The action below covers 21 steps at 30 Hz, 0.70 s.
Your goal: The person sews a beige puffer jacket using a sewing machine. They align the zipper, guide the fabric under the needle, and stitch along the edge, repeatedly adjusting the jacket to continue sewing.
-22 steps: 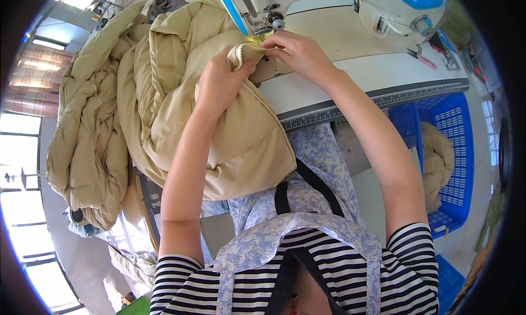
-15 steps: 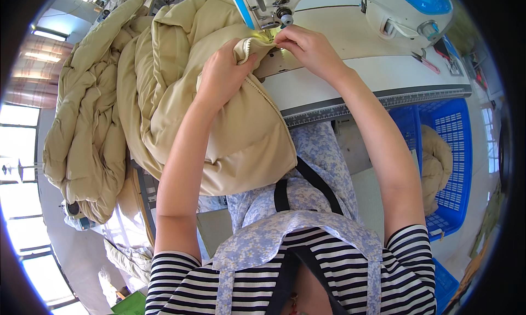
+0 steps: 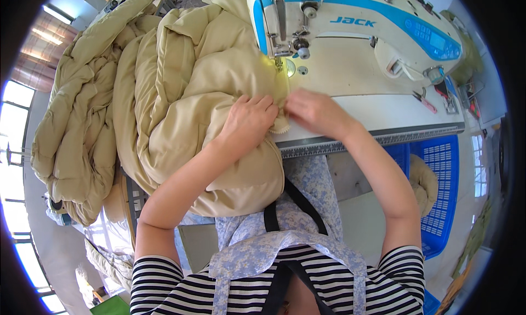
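A beige padded jacket (image 3: pixel 213 90) lies bunched over the left of the sewing table, its edge running under the needle area of a white and blue sewing machine (image 3: pixel 342 13). My left hand (image 3: pixel 249 120) presses on the jacket near that edge, fingers bent and close together over the cloth, thumb hidden. Just across the edge, my right hand (image 3: pixel 318 112) pinches the cloth; motion blurs its fingers. A toothed zipper end (image 3: pixel 280 126) shows below and between the hands. The machine's lamp lights the presser foot (image 3: pixel 279 63), beside which the cloth lies.
A ruler strip (image 3: pixel 372 139) lines the table's front edge. Pink-handled thread snips (image 3: pixel 424 100) lie at the table's right. Below stands a blue basket (image 3: pixel 446 189) with beige padded cloth inside. More beige padded garments (image 3: pixel 82 112) hang in a heap at the left.
Both hands have come down toward me, away from the needle. The left has shifted from gripping the raised zipper edge to resting over the cloth. The jacket edge now lies flatter along the needle.
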Available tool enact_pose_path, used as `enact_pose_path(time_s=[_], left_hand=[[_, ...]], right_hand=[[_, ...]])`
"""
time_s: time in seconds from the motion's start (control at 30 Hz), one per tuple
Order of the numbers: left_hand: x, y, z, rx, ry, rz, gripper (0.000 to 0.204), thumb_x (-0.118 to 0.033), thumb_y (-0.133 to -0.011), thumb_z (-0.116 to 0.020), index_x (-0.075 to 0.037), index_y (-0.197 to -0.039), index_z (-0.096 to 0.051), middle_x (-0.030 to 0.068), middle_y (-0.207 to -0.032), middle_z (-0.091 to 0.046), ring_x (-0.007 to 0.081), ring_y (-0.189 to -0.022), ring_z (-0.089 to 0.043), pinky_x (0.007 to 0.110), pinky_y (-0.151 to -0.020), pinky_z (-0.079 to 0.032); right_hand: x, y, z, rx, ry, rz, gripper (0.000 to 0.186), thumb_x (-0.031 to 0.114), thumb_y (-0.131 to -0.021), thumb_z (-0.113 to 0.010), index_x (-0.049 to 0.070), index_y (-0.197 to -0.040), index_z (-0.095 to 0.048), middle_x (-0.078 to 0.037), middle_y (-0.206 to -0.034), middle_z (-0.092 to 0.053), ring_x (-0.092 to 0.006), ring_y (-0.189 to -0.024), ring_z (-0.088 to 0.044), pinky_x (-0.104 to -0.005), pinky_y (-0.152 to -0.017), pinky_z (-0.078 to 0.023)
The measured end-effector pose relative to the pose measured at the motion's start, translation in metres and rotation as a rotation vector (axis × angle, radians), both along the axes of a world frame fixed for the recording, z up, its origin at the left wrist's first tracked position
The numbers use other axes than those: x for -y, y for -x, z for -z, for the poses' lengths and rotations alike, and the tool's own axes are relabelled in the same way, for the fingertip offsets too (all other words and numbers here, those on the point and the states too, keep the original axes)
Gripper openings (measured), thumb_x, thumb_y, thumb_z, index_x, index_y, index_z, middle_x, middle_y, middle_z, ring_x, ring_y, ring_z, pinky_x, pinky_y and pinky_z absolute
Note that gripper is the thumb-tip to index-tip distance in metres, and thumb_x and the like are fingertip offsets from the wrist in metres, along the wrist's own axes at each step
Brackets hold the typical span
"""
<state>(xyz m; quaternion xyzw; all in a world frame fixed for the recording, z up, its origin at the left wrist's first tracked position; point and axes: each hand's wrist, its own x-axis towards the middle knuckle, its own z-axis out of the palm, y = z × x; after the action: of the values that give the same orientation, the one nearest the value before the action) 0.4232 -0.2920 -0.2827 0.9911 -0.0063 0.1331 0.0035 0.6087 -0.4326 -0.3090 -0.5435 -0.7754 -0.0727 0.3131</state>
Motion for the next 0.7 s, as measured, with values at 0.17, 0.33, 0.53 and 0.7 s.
enact_pose_path(time_s=[0.17, 0.33, 0.53, 0.7], left_hand=[[0.007, 0.005, -0.043, -0.17, 0.108, -0.029, 0.025, -0.011, -0.075, -0.076, -0.006, -0.097, -0.066, 0.0071, -0.095, -0.061, 0.0279, -0.094, -0.063, 0.042, -0.077, -0.048], [-0.014, -0.011, -0.08, -0.549, 0.42, -0.218, 0.025, -0.022, -0.09, -0.073, -0.003, -0.106, -0.07, 0.0087, -0.117, -0.067, 0.0299, -0.108, -0.065, 0.045, -0.088, -0.052], [-0.033, -0.019, -0.017, 0.013, 0.142, 0.114, 0.036, -0.02, -0.094, -0.069, -0.003, -0.126, -0.066, 0.0087, -0.137, -0.064, 0.0296, -0.132, -0.057, 0.044, -0.113, -0.044], [-0.038, -0.01, -0.004, 0.047, 0.33, 0.008, 0.037, -0.02, -0.095, -0.067, -0.005, -0.129, -0.066, 0.0063, -0.135, -0.065, 0.0268, -0.119, -0.063, 0.042, -0.101, -0.051]], right_hand=[[0.01, 0.017, 0.002, -0.044, -0.046, 0.05, 0.017, 0.01, -0.08, -0.072, 0.004, -0.094, -0.065, -0.006, -0.093, -0.063, -0.0247, -0.088, -0.064, -0.0368, -0.075, -0.056], [0.014, 0.017, 0.001, -0.051, -0.006, 0.068, 0.014, 0.01, -0.081, -0.072, 0.006, -0.093, -0.066, -0.005, -0.092, -0.063, -0.0237, -0.087, -0.065, -0.0359, -0.073, -0.055], [0.017, 0.017, -0.001, -0.041, 0.0, 0.077, 0.014, 0.011, -0.081, -0.073, 0.007, -0.093, -0.068, -0.003, -0.092, -0.066, -0.0216, -0.088, -0.067, -0.0345, -0.074, -0.055], [0.018, 0.015, -0.002, -0.048, -0.005, 0.087, 0.015, 0.011, -0.079, -0.075, 0.007, -0.093, -0.07, -0.003, -0.095, -0.068, -0.0195, -0.09, -0.068, -0.0324, -0.076, -0.054]])
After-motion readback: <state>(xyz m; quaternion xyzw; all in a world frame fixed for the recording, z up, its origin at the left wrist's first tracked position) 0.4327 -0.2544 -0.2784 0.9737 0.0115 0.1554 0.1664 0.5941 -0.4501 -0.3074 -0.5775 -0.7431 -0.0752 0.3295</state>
